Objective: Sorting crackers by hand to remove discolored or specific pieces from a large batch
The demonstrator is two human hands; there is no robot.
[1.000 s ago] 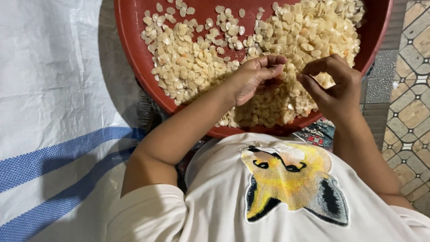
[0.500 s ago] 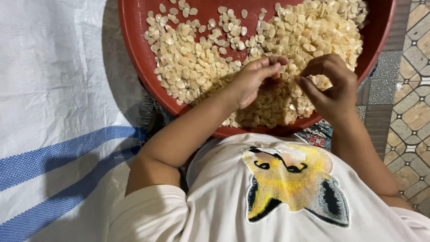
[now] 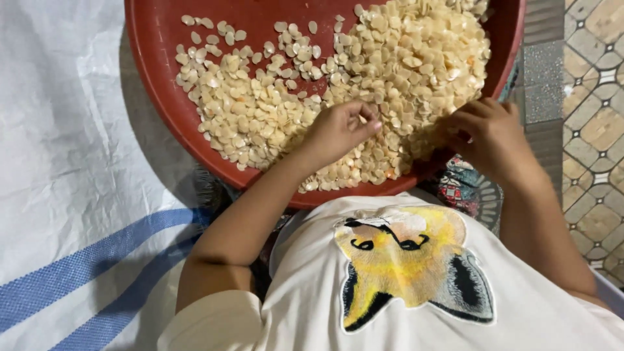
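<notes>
A large round red tray (image 3: 162,110) holds a heap of pale flat seeds (image 3: 403,58), piled thickest at the right. My left hand (image 3: 338,133) rests on the seeds near the tray's front edge, its fingers curled and its thumb pinched against them on a seed. My right hand (image 3: 491,133) lies at the tray's near right rim. Its back is turned up and its fingertips are bent down into the seed pile, so what they hold is hidden. The two hands are apart.
A white woven sheet with blue stripes (image 3: 71,195) covers the floor at the left. Patterned floor tiles (image 3: 595,117) show at the right. My white shirt with a yellow animal print (image 3: 409,260) fills the bottom. A patterned cloth (image 3: 458,185) lies under the tray's near rim.
My right hand has moved right, away from the left hand, and dipped its fingers into the seeds by the rim. The left hand has stayed on the seeds.
</notes>
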